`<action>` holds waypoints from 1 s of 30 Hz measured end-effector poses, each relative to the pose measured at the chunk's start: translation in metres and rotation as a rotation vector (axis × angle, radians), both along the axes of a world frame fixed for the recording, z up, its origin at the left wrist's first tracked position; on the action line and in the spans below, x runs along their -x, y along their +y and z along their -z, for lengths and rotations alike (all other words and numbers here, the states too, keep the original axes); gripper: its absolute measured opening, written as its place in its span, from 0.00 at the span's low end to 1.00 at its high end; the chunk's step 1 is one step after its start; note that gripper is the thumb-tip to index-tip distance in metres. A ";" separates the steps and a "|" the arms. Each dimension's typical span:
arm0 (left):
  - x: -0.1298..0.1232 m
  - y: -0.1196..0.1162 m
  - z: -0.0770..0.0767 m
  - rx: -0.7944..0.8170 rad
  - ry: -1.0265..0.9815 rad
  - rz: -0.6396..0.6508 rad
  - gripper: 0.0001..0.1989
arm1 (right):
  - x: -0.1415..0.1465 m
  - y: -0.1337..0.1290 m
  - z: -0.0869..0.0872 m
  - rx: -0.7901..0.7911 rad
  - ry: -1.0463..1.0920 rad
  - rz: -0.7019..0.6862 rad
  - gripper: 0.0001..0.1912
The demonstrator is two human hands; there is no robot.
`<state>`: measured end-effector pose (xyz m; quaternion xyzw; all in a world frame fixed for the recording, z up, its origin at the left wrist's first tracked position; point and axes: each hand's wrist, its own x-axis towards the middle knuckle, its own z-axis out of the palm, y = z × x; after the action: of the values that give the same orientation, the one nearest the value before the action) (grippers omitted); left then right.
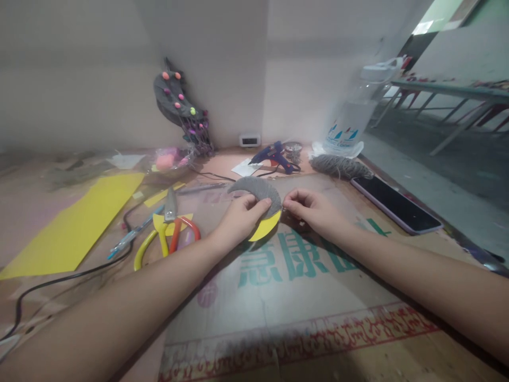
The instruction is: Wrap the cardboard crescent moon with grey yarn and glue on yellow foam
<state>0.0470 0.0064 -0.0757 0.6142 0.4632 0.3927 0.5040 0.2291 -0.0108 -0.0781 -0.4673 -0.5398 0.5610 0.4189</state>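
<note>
My left hand point(242, 215) grips a small crescent, its thumb lying on the front. Grey yarn point(258, 191) covers the upper part of the crescent, while the lower end shows bare yellow point(265, 227). Just right of the crescent's edge, my right hand point(304, 208) is closed in a pinch between thumb and forefinger; what it holds, if anything, is too small to make out. Beneath both hands lies a cardboard sheet point(278, 313) with green characters. Behind them, a blue glue gun point(272, 156) rests near a white paper piece point(245, 167).
Scissors point(170, 204), a blue pen point(135, 233), yellow sheet point(77, 225) and black cable point(71, 276) lie left. A decorated grey crescent point(175, 98) leans on the wall. At right are a grey yarn bundle point(340, 166), phone point(397, 204) and water bottle point(352, 111).
</note>
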 end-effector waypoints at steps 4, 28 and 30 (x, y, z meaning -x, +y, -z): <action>0.000 0.000 0.001 -0.003 -0.014 0.017 0.15 | 0.002 -0.001 0.001 -0.036 -0.045 0.029 0.18; 0.002 0.001 0.003 -0.073 0.031 0.158 0.21 | 0.003 -0.006 -0.004 -0.075 0.045 0.115 0.18; 0.003 -0.001 0.003 -0.062 0.062 0.219 0.18 | 0.003 -0.006 -0.005 -0.079 0.024 0.153 0.17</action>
<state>0.0443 0.0054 -0.0786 0.6883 0.3961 0.3302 0.5102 0.2264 -0.0172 -0.0732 -0.4835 -0.5192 0.5114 0.4849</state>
